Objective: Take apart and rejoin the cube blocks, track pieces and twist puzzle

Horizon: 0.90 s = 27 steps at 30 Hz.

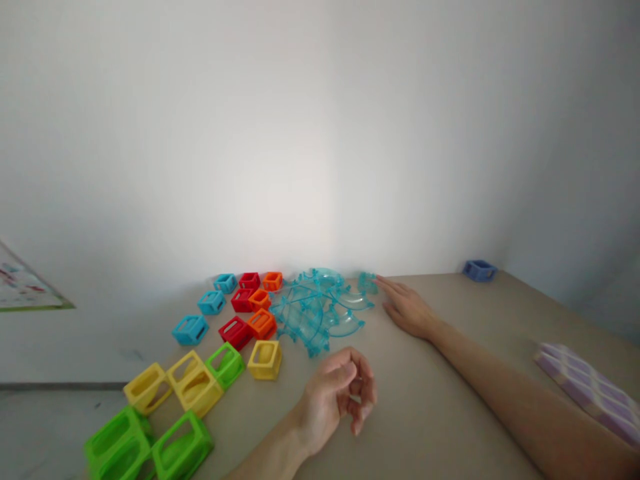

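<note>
Basically, the translucent blue pieces (305, 310) are lying in a jumbled pile around the centre of the frame, lower half, close to the wall (300, 133). Hollow blocks are crowding the pile's left side: 3 orange blocks (262, 332) nearest, then 3 red blocks (235, 332), then 3 lt-blue blocks (211, 303). Yellow blocks (265, 370) and green blocks (183, 443) are spreading toward the btm left; curved inner walls are showing inside some. A dk-blue block (479, 271) is sitting apart, mid-right by the wall; a purple checked slab (590, 387) is lying lower right on the surface (425, 400). A poster (25, 287) is hanging far left.

R hand (407, 310) is stretching flat, gripping nothing, fingertips at a small translucent piece (367, 283) on the pile's right edge; can't tell if touching. L hand (337, 393) is hovering btm centre, loosely curled, thumb & fingertips apart.
</note>
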Each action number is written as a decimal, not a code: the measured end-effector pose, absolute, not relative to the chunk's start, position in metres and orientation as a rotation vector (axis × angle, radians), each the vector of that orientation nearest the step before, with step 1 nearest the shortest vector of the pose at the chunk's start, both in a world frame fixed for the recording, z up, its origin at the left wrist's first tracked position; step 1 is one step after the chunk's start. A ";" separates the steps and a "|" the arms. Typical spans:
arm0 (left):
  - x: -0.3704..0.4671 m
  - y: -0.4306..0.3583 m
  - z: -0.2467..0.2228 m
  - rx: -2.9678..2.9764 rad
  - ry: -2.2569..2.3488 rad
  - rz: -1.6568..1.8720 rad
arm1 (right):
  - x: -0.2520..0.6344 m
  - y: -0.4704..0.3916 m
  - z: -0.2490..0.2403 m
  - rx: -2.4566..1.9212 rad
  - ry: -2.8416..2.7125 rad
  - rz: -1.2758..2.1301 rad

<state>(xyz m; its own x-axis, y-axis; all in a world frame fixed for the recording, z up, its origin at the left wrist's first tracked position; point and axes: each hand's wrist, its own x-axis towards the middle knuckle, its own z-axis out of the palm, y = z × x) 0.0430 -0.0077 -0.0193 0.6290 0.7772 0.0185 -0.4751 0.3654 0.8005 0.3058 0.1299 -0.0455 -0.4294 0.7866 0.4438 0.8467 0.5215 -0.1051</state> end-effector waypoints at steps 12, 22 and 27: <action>0.041 -0.005 -0.020 0.902 0.413 0.823 | 0.317 0.143 -0.041 -1.783 -1.944 -0.455; 0.041 -0.007 -0.020 0.918 0.399 0.800 | 0.345 0.140 -0.043 -2.094 -1.389 -0.607; 0.041 -0.007 -0.022 0.951 0.385 0.792 | 0.330 0.118 -0.040 -1.987 -1.561 -0.660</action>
<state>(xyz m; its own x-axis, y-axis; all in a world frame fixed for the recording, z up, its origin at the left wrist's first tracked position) 0.0413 -0.0070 -0.0225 0.6632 0.7473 0.0408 -0.4294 0.3353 0.8385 0.3301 0.1182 -0.0403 0.2155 0.7196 0.6600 0.9749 -0.1972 -0.1033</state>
